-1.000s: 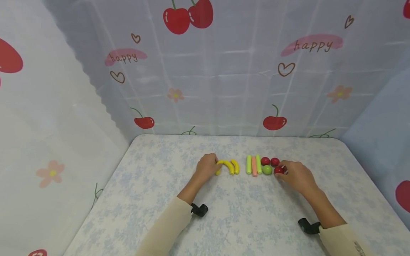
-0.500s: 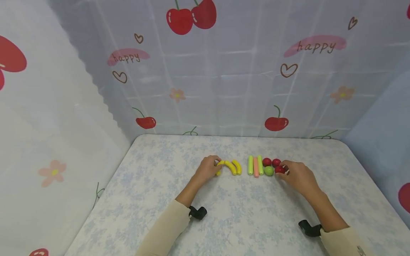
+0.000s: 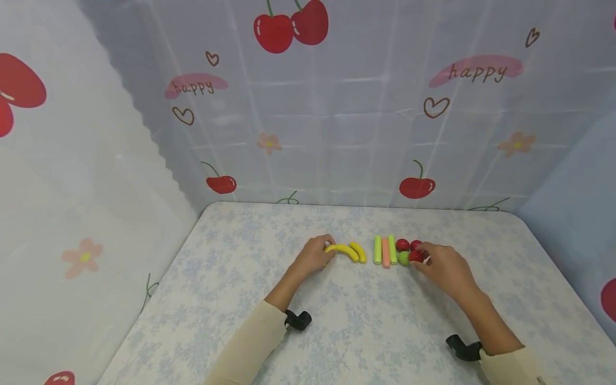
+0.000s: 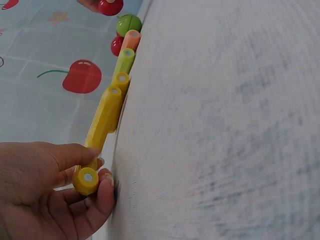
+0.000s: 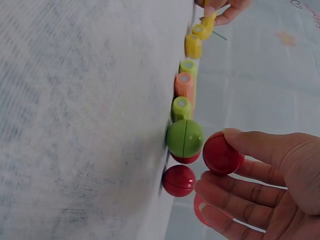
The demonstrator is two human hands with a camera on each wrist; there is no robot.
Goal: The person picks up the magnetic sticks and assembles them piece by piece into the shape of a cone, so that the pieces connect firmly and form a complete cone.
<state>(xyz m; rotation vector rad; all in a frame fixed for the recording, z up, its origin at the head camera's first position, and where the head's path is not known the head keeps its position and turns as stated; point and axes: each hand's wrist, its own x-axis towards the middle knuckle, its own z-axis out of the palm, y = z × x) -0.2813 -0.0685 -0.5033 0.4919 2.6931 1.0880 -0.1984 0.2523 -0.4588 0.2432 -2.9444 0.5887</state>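
My left hand (image 3: 314, 255) pinches a yellow toy banana between thumb and fingers; its round end (image 4: 86, 181) faces the left wrist camera. A second banana (image 3: 347, 251) reaches to the fingertips, and a third banana (image 3: 358, 253) lies just right of it. My right hand (image 3: 445, 267) pinches a red ball (image 5: 223, 153) between thumb and fingers, raised off the table. Close by sit a green ball (image 5: 185, 138) and two red balls, one (image 5: 179, 181) standing apart and the other (image 3: 402, 245) partly hidden behind the green one in the right wrist view.
Two light green sticks, one (image 3: 377, 249) on either side of an orange stick (image 3: 386, 253), lie between the bananas and the balls. The pale floral table (image 3: 337, 321) extends in front. A cherry-printed curtain (image 3: 313, 133) hangs behind it.
My right hand has shifted slightly left with the red ball, which now overlaps the green ball in the head view. At my left hand, the held banana's lower tip is no longer visible there.
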